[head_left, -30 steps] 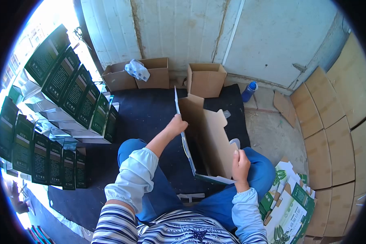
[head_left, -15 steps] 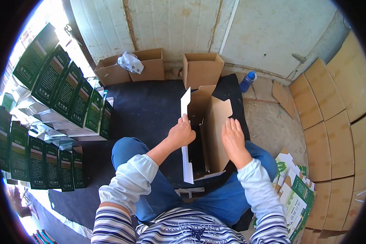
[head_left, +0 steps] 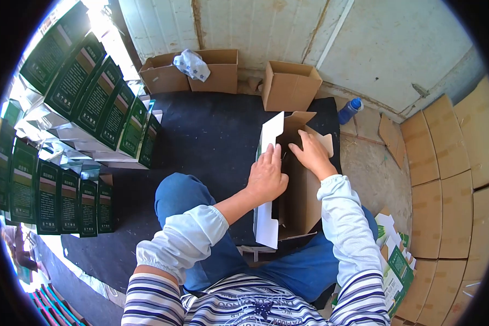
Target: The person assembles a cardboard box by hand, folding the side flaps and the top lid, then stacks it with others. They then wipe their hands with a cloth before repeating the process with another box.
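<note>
An open carton point(head_left: 305, 204) stands between my knees, brown inside, with white flaps and a strip of green on its left outer side. My left hand point(head_left: 267, 175) lies on the carton's left wall with its fingers stretched toward the far white flap point(head_left: 272, 129). Over the far right part of the opening is my right hand point(head_left: 313, 155), thumb and fingers apart, fingertips near the far brown flap point(head_left: 300, 118). Neither hand grasps anything that I can see. The carton's bottom is dark and hard to make out.
Green printed boxes point(head_left: 98, 103) stand in rows on the left of the black mat point(head_left: 201, 136). Brown cartons point(head_left: 290, 89) line the back wall, near a blue bottle point(head_left: 350, 110). Stacked brown cartons point(head_left: 453, 206) rise at the right, with flattened green-and-white cardboard point(head_left: 396, 266) beside my knee.
My right hand has moved from the right flap over the carton's far opening. My left hand has gone from the left flap's edge to lie with fingers extended. The view has shifted slightly.
</note>
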`<state>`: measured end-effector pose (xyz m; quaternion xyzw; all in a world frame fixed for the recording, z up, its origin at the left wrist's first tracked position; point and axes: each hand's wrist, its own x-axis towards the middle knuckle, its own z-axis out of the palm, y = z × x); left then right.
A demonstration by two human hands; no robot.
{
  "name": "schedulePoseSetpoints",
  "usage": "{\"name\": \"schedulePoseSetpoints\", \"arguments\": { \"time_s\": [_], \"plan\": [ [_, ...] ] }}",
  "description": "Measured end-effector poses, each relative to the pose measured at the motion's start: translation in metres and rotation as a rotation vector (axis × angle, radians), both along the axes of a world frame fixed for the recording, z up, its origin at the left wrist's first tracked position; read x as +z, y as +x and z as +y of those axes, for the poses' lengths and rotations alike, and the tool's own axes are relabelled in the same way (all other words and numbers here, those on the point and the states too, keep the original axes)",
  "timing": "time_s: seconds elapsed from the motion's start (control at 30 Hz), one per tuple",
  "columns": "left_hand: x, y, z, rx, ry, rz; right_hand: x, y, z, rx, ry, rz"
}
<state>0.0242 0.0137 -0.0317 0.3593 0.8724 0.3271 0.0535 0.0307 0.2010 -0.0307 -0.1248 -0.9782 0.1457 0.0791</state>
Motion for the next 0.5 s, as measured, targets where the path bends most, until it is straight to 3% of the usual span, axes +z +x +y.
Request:
{"name": "schedulePoseSetpoints", "arguments": {
  "time_s": [0.2,0.37,0.47,0.5],
  "plan": [
    [0.009,0.008,0.008,-0.071,-0.208,0.029,0.000,-0.004,0.008,-0.036,-0.157,0.161],
    [0.003,0.010,0.015,-0.073,-0.265,0.107,-0.010,-0.030,0.027,0.026,-0.098,0.238],
    [0.002,0.005,0.020,-0.087,-0.347,0.108,-0.015,-0.023,0.023,0.105,-0.149,0.180],
    [0.006,0.004,0.022,-0.100,-0.380,0.092,-0.013,-0.017,0.019,0.143,-0.203,0.053]
  ]
}}
